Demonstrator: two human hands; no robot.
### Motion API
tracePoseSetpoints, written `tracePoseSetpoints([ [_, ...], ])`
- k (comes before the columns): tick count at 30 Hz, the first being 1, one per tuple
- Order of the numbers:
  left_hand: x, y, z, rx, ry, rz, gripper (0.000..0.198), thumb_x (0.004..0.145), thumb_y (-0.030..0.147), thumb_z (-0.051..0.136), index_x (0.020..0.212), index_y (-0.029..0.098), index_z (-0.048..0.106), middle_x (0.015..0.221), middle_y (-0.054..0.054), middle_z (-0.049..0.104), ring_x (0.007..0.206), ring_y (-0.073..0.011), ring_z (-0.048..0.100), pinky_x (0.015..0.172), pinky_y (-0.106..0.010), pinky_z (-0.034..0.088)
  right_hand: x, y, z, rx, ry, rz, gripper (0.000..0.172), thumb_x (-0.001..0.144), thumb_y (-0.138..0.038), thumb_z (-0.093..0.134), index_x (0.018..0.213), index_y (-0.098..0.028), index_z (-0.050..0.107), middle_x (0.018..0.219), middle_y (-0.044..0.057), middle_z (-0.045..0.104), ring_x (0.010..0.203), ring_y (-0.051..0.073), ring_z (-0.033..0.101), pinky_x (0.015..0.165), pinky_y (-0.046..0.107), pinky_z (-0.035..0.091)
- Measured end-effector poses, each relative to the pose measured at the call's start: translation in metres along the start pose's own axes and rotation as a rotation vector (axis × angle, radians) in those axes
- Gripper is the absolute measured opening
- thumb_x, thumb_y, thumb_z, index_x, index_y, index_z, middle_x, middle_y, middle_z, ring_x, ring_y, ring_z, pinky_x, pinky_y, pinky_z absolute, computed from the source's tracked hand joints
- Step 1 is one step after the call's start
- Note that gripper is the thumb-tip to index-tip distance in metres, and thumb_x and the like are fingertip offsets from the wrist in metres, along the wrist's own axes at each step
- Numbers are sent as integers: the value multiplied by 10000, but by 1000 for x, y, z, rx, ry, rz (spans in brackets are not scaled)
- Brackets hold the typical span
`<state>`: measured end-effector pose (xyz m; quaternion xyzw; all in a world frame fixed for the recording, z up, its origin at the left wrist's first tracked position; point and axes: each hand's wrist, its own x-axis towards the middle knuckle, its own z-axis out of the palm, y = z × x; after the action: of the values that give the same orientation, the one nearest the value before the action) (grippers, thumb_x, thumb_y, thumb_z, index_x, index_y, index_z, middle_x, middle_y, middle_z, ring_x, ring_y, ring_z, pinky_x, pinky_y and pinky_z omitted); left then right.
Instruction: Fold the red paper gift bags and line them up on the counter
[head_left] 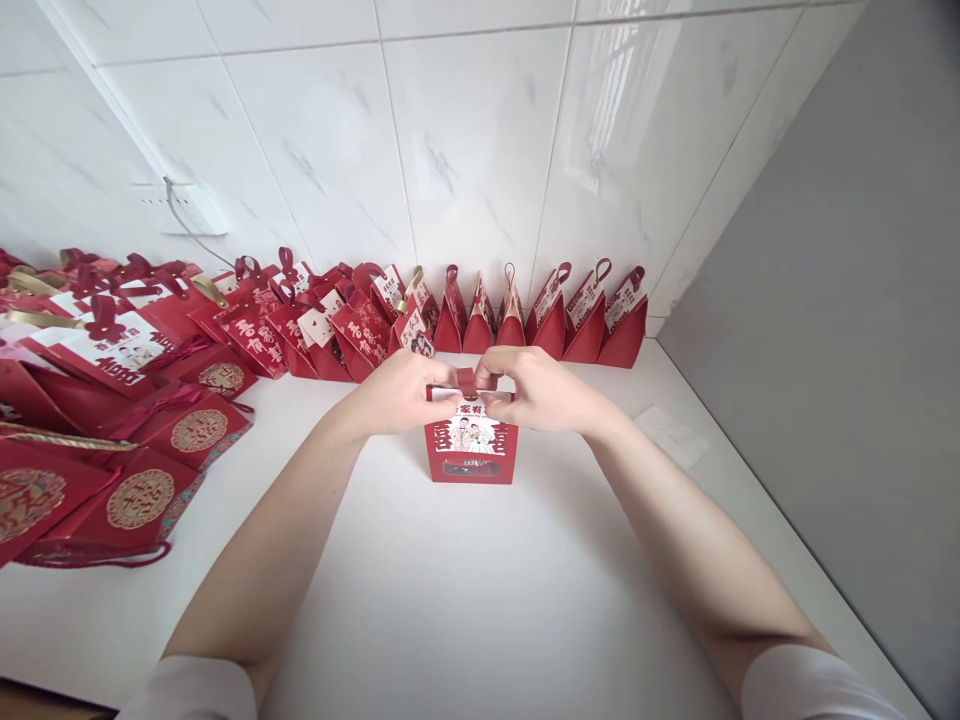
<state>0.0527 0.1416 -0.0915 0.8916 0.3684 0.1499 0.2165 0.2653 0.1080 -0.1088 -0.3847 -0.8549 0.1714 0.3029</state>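
Note:
A red gift box point(472, 468) stands upright on the white table, its front facing me. It carries a printed couple, red characters and a small clear window low down. My left hand point(409, 392) pinches the top edge of the box at its left side, thumb in front and fingers behind. On the other side my right hand point(534, 388) pinches the same top edge, thumb in front. Between the two hands a dark red ribbon loop point(466, 380) sticks up from the middle of the top. The fingertips behind the box are partly hidden.
Several red gift boxes point(547, 325) stand in a row along the tiled wall point(480, 150). More red boxes point(142, 490) crowd the left. A pale flat piece point(671, 435) lies on the right of the table point(480, 600), by a grey panel point(847, 330). A cable point(187, 225) hangs from the socket.

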Motion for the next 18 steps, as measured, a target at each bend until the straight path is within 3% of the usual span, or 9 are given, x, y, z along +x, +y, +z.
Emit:
tracePoseSetpoints([
  [6, -3, 5, -6, -86, -82, -26, 185, 800, 288, 563, 877, 178, 690, 754, 9, 659, 612, -103, 523, 523, -203, 361, -3, -3, -1, -6, -59, 59, 54, 813, -218, 566, 858, -190, 576, 870, 23, 636, 696, 137, 545, 576, 249, 347],
  [13, -4, 5, -5, 71, -76, -37, 199, 794, 318, 577, 721, 151, 656, 621, -8, 592, 548, -113, 480, 473, -228, 293, 1, -3, 5, -80, -7, -30, 77, 850, -153, 512, 789, -180, 550, 788, 19, 582, 645, 131, 480, 580, 260, 317],
  [18, -3, 4, -3, 97, -54, -24, 203, 798, 322, 576, 711, 153, 647, 591, 2, 559, 530, -105, 446, 472, -232, 268, 3, -1, 8, -39, -8, -40, 109, 853, -120, 502, 834, -180, 591, 818, 26, 598, 672, 139, 504, 581, 261, 320],
])
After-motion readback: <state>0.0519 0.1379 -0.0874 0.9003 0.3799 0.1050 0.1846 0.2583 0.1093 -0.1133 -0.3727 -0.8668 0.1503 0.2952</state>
